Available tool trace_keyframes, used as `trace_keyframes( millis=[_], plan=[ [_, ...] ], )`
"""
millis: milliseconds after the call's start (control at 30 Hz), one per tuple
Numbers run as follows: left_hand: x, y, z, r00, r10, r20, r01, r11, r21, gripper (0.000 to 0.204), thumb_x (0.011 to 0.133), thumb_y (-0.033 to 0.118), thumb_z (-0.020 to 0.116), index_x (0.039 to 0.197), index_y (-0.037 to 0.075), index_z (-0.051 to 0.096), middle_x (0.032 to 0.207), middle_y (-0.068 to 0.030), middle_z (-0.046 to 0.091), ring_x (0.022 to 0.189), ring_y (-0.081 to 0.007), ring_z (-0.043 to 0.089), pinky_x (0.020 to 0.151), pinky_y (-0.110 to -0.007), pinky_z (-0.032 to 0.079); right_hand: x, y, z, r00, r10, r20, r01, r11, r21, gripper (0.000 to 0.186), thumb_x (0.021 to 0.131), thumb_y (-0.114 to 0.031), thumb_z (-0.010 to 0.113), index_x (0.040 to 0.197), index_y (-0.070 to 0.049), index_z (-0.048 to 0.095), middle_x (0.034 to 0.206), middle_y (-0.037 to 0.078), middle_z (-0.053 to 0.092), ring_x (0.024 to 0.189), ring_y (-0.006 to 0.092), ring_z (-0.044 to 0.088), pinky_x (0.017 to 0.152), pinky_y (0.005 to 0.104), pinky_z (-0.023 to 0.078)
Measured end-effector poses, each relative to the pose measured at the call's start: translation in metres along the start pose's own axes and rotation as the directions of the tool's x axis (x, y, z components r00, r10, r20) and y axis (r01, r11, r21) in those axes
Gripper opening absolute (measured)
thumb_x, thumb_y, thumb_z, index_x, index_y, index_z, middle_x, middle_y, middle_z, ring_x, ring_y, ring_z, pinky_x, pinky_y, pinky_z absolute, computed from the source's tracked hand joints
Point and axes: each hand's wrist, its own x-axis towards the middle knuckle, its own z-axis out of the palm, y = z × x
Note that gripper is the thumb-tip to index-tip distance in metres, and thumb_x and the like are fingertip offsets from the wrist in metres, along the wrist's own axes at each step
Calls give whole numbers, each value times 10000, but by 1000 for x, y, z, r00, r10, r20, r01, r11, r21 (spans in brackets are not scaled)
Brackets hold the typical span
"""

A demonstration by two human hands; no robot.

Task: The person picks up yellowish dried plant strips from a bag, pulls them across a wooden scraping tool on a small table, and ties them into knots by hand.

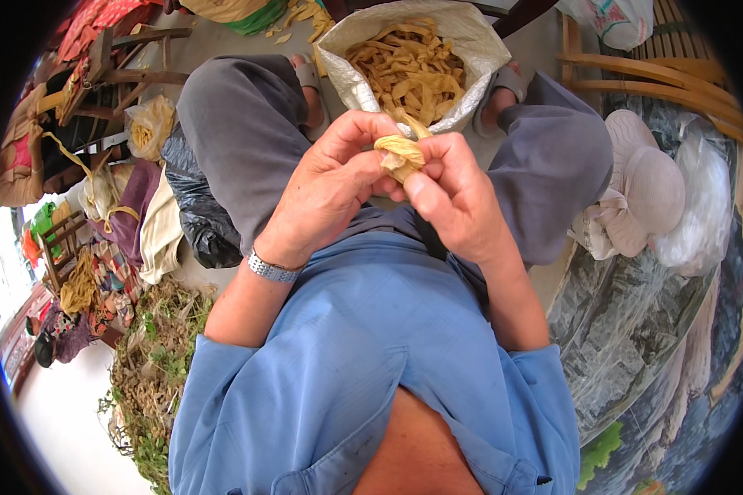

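Observation:
My left hand grips a small twisted coil of pale yellow dried strip, its fingertips pressed on the coil's left side. My right hand pinches the same coil from the right, thumb on its lower part, with a loose end poking up above it. Both hands are held over my lap, between my knees. Just beyond them, between my sandalled feet, an open white woven sack holds many similar curled yellowish strips.
At my left stand wooden stools, bags including a black plastic one, cloths and a pile of dried plants. At my right lie a sun hat, clear plastic and a wooden slatted seat.

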Motion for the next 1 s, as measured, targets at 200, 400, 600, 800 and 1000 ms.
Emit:
trace_keyframes(
  millis=[200,400,600,800,1000],
  plan=[
    [8,-8,4,981,21,-191,35,958,283,178,996,94,542,1139,34,630,1003,8,634,895,-38,562,779,-199,477,7,6,-8,919,-343,194,362,544,-757,375,892,-262,744,1065,-18,518,743,151,662,699,334,685,570,407,534],
    [2,24,23,971,-154,-182,205,928,311,276,996,96,554,1264,27,548,1088,-31,613,975,-96,588,844,-268,505,14,-10,-20,997,-65,42,78,858,-508,263,960,-212,668,1104,-11,578,830,125,682,741,202,688,640,316,523],
    [0,43,11,821,106,562,-567,32,823,311,882,126,677,1149,18,559,931,-69,567,870,-201,585,732,-317,474,20,-15,-49,830,410,378,-456,889,38,244,986,-200,637,1158,-36,581,815,-30,576,624,14,452,516,190,353],
    [8,62,39,506,-194,840,-815,-424,394,199,840,192,575,890,0,590,738,-48,514,621,-188,489,595,-326,397,5,10,-81,724,396,564,-529,845,85,404,901,-202,737,1204,-3,557,777,-17,581,528,36,458,446,195,321],
    [-3,58,45,461,-112,880,-723,-623,300,136,809,171,596,800,36,587,702,-8,496,612,-147,465,577,-297,347,-3,5,-78,762,363,537,-504,852,139,394,883,-152,757,1187,16,571,807,2,616,569,36,489,460,206,334]
  ],
)
